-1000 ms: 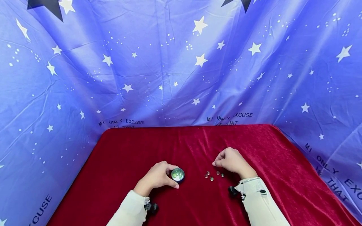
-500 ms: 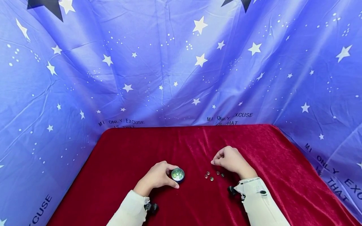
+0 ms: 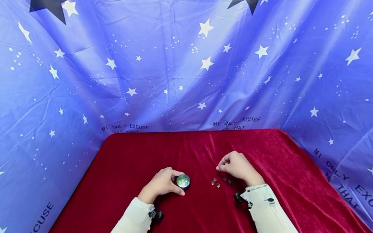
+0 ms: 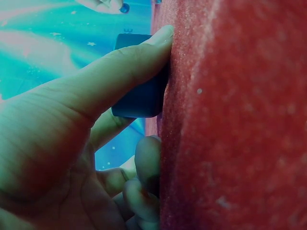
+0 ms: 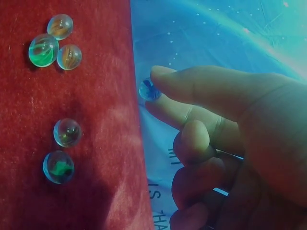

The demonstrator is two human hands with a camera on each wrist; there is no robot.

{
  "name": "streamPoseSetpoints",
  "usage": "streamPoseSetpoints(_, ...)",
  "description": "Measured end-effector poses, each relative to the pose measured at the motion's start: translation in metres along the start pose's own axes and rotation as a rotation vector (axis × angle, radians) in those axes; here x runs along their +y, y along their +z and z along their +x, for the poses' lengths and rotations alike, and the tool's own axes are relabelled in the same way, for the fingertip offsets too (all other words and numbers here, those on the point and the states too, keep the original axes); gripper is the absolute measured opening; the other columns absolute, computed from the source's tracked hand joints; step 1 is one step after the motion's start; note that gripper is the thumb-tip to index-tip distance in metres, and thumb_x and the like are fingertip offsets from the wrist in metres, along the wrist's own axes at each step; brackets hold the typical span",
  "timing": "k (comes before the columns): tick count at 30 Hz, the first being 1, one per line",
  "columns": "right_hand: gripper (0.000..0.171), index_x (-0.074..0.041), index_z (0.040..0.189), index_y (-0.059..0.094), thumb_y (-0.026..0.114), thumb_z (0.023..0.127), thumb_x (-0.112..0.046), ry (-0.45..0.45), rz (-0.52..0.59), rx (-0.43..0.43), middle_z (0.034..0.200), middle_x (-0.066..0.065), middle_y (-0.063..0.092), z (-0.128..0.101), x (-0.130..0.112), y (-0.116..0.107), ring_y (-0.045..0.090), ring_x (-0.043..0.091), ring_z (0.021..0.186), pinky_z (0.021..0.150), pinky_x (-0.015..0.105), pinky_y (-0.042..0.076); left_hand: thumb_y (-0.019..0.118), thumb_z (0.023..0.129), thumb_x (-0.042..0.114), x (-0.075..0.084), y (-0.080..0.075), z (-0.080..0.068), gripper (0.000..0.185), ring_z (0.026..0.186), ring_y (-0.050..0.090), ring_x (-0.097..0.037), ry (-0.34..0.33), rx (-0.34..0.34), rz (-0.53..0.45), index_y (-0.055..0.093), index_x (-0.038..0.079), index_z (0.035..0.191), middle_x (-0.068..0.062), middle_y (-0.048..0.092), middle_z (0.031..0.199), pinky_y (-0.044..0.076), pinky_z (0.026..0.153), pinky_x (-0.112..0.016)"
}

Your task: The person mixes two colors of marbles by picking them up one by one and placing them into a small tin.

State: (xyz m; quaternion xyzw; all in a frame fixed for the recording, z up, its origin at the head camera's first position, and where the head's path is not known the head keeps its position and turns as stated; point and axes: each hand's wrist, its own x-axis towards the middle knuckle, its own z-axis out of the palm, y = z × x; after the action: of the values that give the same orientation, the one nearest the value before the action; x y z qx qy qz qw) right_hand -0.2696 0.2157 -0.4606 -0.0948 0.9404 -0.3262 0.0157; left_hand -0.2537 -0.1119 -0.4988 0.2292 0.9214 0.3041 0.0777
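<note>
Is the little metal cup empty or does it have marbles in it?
Not empty: the cup, held by the left hand, has several greenish marbles inside.

A staged recording booth rather than a lived-in room: a wrinkled blue star-print backdrop (image 3: 186,64) bearing the words "MI ONLY EXCUSE IS THAT" hangs behind and along both sides of a counter (image 3: 131,155) draped in red velvet cloth.

On the red surface (image 3: 131,161), the left hand (image 3: 161,183) curls round a small tin (image 3: 183,181) of marbles. The right hand (image 3: 237,165) is raised, fingers curled, just beyond loose marbles (image 3: 219,182). A starry blue cloth (image 3: 175,64) hangs behind.
</note>
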Motion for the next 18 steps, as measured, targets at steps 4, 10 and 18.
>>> streamPoseSetpoints(4, 0.009, -0.025, 0.075, 0.079, 0.085, 0.081, -0.022, -0.002, 0.005, -0.001, 0.069, -0.012, 0.071, 0.0001, -0.0020, 0.0004, 0.058, 0.011, 0.066, 0.062, 0.031, 0.047, 0.101, 0.059, 0.038, -0.0015, 0.0002, 0.0004, 0.062, 0.076, 0.048, -0.006, -0.003, 0.000, -0.001, 0.080, 0.029, 0.118, 0.008, 0.057, 0.079, 0.043, 0.070, -0.025)
streamPoseSetpoints(10, 0.009, -0.025, 0.075, 0.079, 0.085, 0.081, -0.024, 0.005, 0.011, 0.002, 0.068, -0.012, 0.070, 0.0005, -0.0046, 0.0013, 0.058, 0.012, 0.067, 0.063, 0.031, 0.048, 0.101, 0.060, 0.037, -0.0025, 0.0005, 0.0008, 0.061, 0.076, 0.048, -0.006, 0.003, 0.002, -0.003, 0.080, 0.029, 0.117, 0.008, 0.058, 0.078, 0.043, 0.070, -0.025)
streamPoseSetpoints(18, 0.010, -0.028, 0.074, 0.078, 0.084, 0.081, -0.023, -0.023, 0.000, 0.005, 0.066, -0.013, 0.069, 0.0007, -0.0070, 0.0040, 0.058, 0.011, 0.064, 0.062, 0.031, 0.048, 0.101, 0.059, 0.036, -0.0018, 0.0008, 0.0003, 0.061, 0.077, 0.048, -0.006, 0.007, 0.002, -0.012, 0.080, 0.029, 0.116, 0.008, 0.059, 0.077, 0.043, 0.070, -0.025)
